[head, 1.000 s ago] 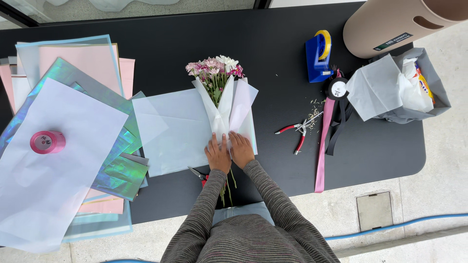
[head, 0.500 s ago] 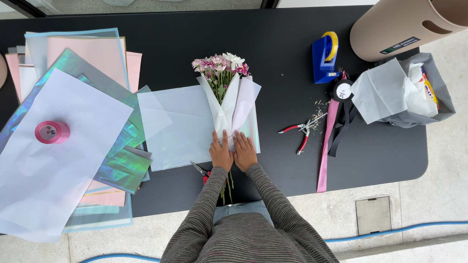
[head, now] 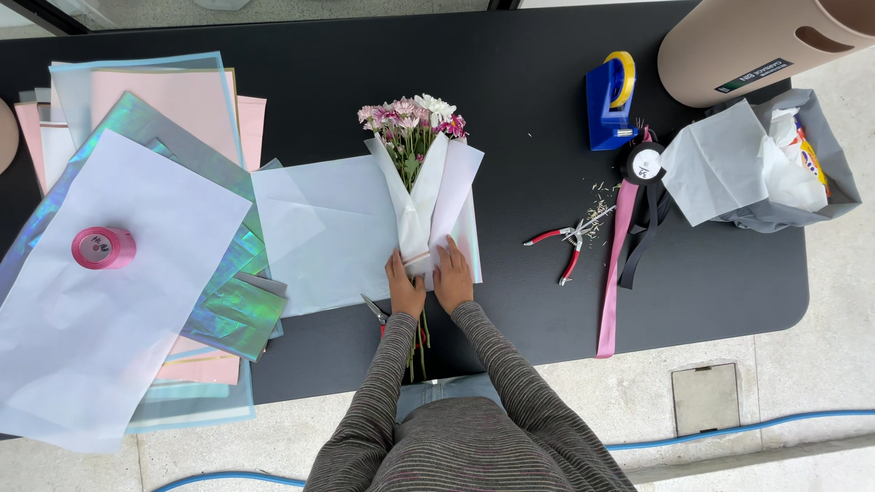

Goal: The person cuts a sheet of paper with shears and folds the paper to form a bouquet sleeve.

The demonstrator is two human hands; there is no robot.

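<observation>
Two hands are pressing down side by side at the near end of a flower bundle on the black worktop (head: 547,137). From the head view, the left hand (head: 404,290) is lying flat, fingers stretched forward, on the lower edge of the white wrapping paper (head: 428,196) that is folding around the bouquet (head: 412,123). The right hand (head: 453,276) is lying just beside it, also flat on the paper — neither grip is clenched around anything, both palms are simply resting on the wrap. The bouquet is sitting near the middle of the worktop, its pink, white and magenta blooms pointing away from the person and its green stems (head: 419,342) sticking out past the wrists toward the worktop's near edge. A wider pale sheet (head: 319,232) is lying under the wrap and spreading to the left. Scissors (head: 375,311) with red handles are peeking out just left of the left wrist. Farther left, a stack of pastel and iridescent sheets (head: 137,228) is carrying a pink ribbon roll (head: 103,248). To the right, red-handled pliers (head: 570,246) are lying near a long pink ribbon (head: 616,264) and a black ribbon (head: 643,237) — beyond them a blue tape dispenser (head: 609,100) and a grey bag (head: 775,164) stuffed with paper are standing.
</observation>
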